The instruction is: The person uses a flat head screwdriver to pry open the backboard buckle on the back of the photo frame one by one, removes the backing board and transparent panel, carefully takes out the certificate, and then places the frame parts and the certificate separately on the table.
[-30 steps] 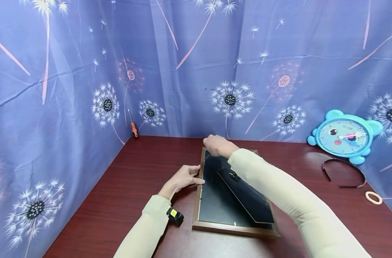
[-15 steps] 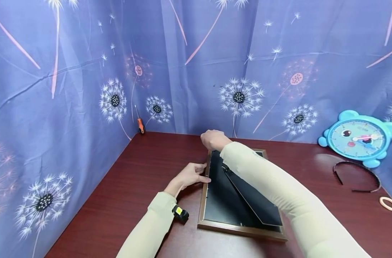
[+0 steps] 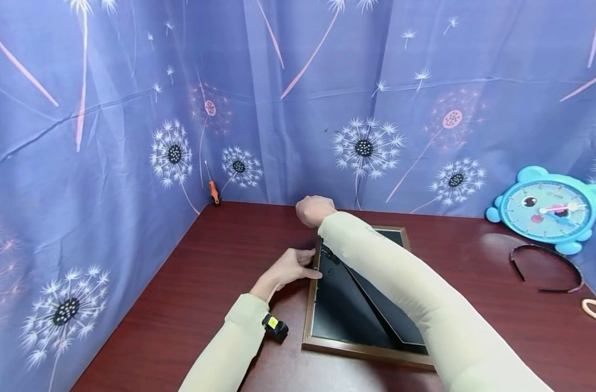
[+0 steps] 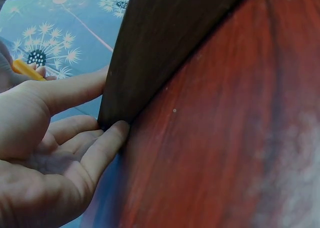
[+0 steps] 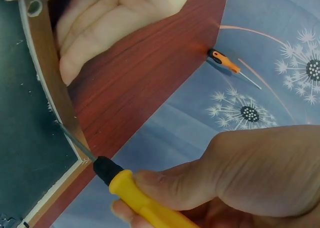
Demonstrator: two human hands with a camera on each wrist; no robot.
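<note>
A wooden picture frame (image 3: 361, 349) lies face down, its black backing board (image 3: 344, 313) and slanting stand flap (image 3: 400, 313) facing up. My left hand (image 3: 288, 269) holds the frame's left side, thumb on top and fingers against the outer edge. My right hand (image 3: 314, 210) reaches across to the far left corner. In the right wrist view it grips a screwdriver (image 5: 145, 198) by the yellow handle. The thin shaft crosses the wooden rim near a corner, its tip at the inner edge of the backing. The right sleeve hides part of the frame in the head view.
An orange-and-black screwdriver (image 3: 214, 192) leans against the patterned cloth at the back left corner. To the right are a blue bear-shaped toy clock (image 3: 547, 209), a dark headband (image 3: 579, 277) and a pale ring (image 3: 595, 309). The dark red table (image 3: 239, 239) meets cloth behind and to the left.
My right hand and forearm have shifted left across the frame, out past its far left corner. My left hand keeps its place on the frame's side. The head view has turned slightly.
</note>
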